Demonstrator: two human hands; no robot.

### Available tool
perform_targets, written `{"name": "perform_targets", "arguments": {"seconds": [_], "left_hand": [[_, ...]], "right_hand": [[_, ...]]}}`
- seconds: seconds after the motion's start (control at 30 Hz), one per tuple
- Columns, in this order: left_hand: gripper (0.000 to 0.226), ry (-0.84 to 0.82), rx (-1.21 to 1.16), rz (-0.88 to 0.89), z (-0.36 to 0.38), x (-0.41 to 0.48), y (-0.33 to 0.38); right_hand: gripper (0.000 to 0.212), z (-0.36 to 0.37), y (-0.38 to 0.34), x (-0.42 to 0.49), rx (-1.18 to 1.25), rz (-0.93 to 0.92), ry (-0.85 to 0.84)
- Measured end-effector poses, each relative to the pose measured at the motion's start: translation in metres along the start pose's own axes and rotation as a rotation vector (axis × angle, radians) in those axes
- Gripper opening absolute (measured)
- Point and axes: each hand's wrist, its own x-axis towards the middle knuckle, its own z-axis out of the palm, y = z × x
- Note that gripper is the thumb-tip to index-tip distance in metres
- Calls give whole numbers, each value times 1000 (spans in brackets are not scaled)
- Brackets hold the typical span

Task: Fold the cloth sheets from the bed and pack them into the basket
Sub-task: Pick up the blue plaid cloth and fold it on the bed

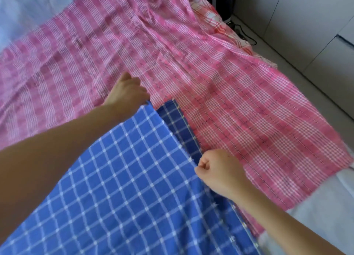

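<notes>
A blue cloth with a white grid [124, 187] lies at the near side of the bed, its upper layer lifted over a darker lower layer [178, 124]. My left hand [126, 91] pinches the far corner of the upper layer. My right hand [220, 170] grips the same layer's right edge nearer to me. Under and beyond the blue cloth a large pink checked sheet [172, 53] is spread flat over the bed. No basket is in view.
A red and white checked cloth [212, 15] is bunched at the bed's far right edge. The white mattress [316, 207] shows at the right. Grey floor with a black cable [247, 36] and pale cabinet fronts [306, 15] lie to the right.
</notes>
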Motion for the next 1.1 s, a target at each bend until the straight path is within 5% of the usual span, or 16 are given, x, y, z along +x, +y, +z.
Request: {"name": "perform_targets", "arguments": {"seconds": [0.1,0.3,0.4,0.53,0.63,0.73,0.83,1.0,1.1], "left_hand": [[9,92,-35,-2,-10,27,-1],[13,-209,57,-189,11,70,29],[16,-280,-255,-410,27,74,47],[19,-140,-814,-626,40,69,55],[25,-143,-838,-617,42,65,53],[41,-321,-724,-584,37,62,50],[36,-416,-728,-568,33,53,49],[19,-126,-778,-561,3,22,66],[23,-150,-676,-424,-34,-10,78]], "right_hand": [[26,-23,14,1,4,27,13],[41,-6,21,25,-107,96,-8],[39,2,25,31,-166,150,-40],[39,6,24,31,-219,186,-43],[40,8,23,30,-252,169,-33],[42,6,26,21,-230,108,24],[27,0,33,1,-157,42,102],[19,-5,55,-57,-68,37,135],[21,-1,74,-105,-27,89,157]]}}
